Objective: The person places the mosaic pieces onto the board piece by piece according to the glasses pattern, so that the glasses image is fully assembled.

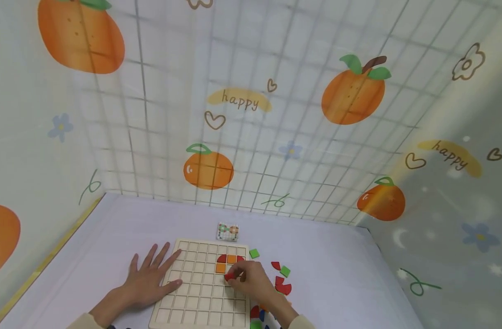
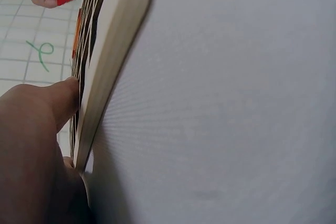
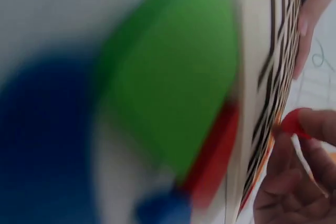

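Note:
My right hand (image 1: pixel 253 281) pinches a small red piece (image 1: pixel 229 276) between thumb and fingertips, over the right part of a pale wooden grid board (image 1: pixel 185 301). Its exact shape is partly covered by my fingers; the right wrist view shows a rounded edge on the red piece (image 3: pixel 294 120). Just beyond it, orange square tiles (image 1: pixel 221 268) and a red quarter-round tile (image 1: pixel 221 258) sit in the board's cells. Fingers spread, my left hand (image 1: pixel 148 281) rests across the board's left edge. In the left wrist view the left thumb (image 2: pixel 65 98) touches the board's side.
A small patterned card (image 1: pixel 227 231) lies behind the board. Loose red pieces (image 1: pixel 283 289) and green squares (image 1: pixel 285 271) are scattered along its right side, with blue ones (image 1: pixel 262 315) nearer the front. A printed curtain (image 1: pixel 251 137) surrounds the white tabletop (image 1: pixel 337 274).

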Available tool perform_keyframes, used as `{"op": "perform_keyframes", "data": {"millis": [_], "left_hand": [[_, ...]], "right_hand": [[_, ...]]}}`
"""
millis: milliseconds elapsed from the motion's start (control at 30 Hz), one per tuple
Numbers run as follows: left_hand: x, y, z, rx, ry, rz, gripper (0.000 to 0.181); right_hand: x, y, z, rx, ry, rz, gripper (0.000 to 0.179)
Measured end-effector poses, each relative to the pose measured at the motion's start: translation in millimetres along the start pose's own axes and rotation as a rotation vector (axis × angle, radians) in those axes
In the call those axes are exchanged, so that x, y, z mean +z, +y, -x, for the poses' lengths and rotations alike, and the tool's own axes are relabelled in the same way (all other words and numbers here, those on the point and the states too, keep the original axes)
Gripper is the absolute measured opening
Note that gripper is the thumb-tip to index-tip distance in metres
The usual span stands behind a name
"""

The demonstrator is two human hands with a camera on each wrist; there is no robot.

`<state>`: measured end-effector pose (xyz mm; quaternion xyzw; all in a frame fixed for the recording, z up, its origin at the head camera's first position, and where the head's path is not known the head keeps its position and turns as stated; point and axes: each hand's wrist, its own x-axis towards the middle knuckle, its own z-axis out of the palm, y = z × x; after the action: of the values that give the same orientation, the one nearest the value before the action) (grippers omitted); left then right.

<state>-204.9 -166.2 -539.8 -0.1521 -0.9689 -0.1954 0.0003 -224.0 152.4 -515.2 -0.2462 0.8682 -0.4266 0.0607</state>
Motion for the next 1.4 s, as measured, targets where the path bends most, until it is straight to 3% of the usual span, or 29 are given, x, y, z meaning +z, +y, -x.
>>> {"op": "perform_keyframes", "data": {"millis": [167,400,667,967,1133,1267,1400], "left_hand": [[-0.2,1.4,-1.0,-0.006,-0.008,0.007,0.084],[3.3,-2.8,-0.7,0.004,0.012,-0.001,0.083],[4.5,-4.3,0.3,0.022,0.034,-0.002,0.081],[4.6,-4.2,-3.3,0.004,0.0,-0.002,0.083],[1.4,-1.3,-1.9,0.002,-0.006,-0.011,0.083],[2.6,-2.9,-1.5,0.015,0.016,0.002,0.081],[6.2,-6.9,-2.1,0.033,0.034,0.02,0.079]], "right_hand": [[16.1,-5.4,-5.5,-0.016,0.057,0.004,0.003],[25.2,-8.1,-10.3,0.039,0.099,0.088,0.009],[21.2,-14.4,-10.6,-0.018,0.02,0.255,0.005],[18.3,-9.3,-11.7,-0.015,0.007,0.233,0.004],[10.0,-3.1,-6.8,-0.027,0.012,0.284,0.005],[-1.4,0.3,4.1,0.019,0.026,0.345,0.001],[-12.2,1.0,19.8,0.075,-0.021,0.398,0.004]]}}
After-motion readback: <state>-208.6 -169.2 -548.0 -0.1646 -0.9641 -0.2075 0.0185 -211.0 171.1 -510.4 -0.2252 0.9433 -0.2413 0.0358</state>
